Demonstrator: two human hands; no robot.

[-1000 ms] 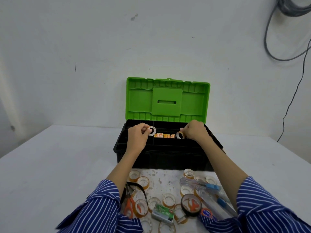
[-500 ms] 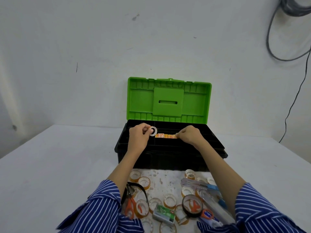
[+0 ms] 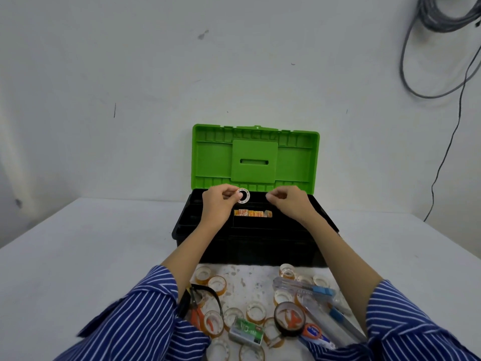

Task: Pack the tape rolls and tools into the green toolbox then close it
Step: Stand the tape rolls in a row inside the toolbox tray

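The toolbox [image 3: 247, 246] has a black body and its green lid [image 3: 255, 158] stands open against the wall. A row of small tape rolls [image 3: 253, 213] lies on edge in its top tray. My left hand [image 3: 220, 204] hovers over the tray and pinches a small white-cored tape roll [image 3: 242, 196]. My right hand [image 3: 287, 201] is above the tray's right part, fingers curled, nothing visible in it. Several clear tape rolls [image 3: 256, 310], a black tape roll [image 3: 289, 319], orange scissors [image 3: 199, 315] and blue-tipped cutters [image 3: 307, 289] lie in front of the box.
A green stapler box [image 3: 246, 334] sits among the loose rolls near me. The white table [image 3: 91, 243] extends left and right of the toolbox. Grey cables [image 3: 442, 74] hang on the wall at the right.
My right hand set its small roll at the right end of the row in the tray and lifted away with nothing in it. My left hand rose slightly, still holding its roll.
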